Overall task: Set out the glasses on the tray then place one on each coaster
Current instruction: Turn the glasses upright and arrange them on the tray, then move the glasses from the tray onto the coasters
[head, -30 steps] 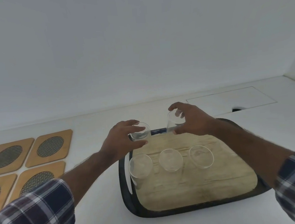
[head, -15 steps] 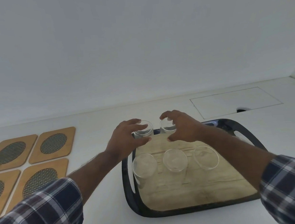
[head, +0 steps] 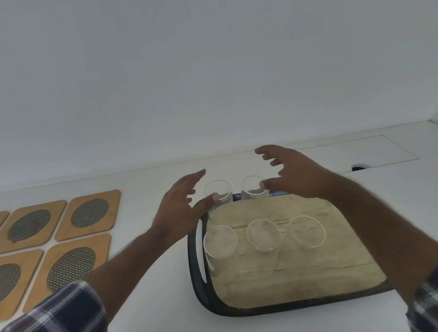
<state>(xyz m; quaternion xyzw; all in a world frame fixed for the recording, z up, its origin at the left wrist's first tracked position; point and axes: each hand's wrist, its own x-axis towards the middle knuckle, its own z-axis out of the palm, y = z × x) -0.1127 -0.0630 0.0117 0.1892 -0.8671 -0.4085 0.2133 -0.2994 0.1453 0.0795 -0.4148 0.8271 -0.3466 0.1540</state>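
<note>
A dark-rimmed tray (head: 196, 280) with a pale wood-look floor lies on the white counter. Three clear glasses stand in its front row: left (head: 220, 245), middle (head: 263, 235), right (head: 307, 231). Two more stand at its back edge: one (head: 218, 190) by my left thumb, the other (head: 252, 189) by my right thumb. My left hand (head: 180, 204) is open, fingers spread, just left of the back-left glass. My right hand (head: 290, 172) is open above and right of the other. Wooden coasters with mesh ovals (head: 89, 214) lie to the left.
Several coasters (head: 71, 266) form two rows at the left, running out of view. A rectangular flush panel (head: 355, 152) with a dark notch is set into the counter behind the tray. A plain wall rises close behind the counter. Plaid sleeves cover both forearms.
Both hands have let go of the two back glasses, which now stand on the tray. Fingers have spread and lifted away, the right hand moving up and right.
</note>
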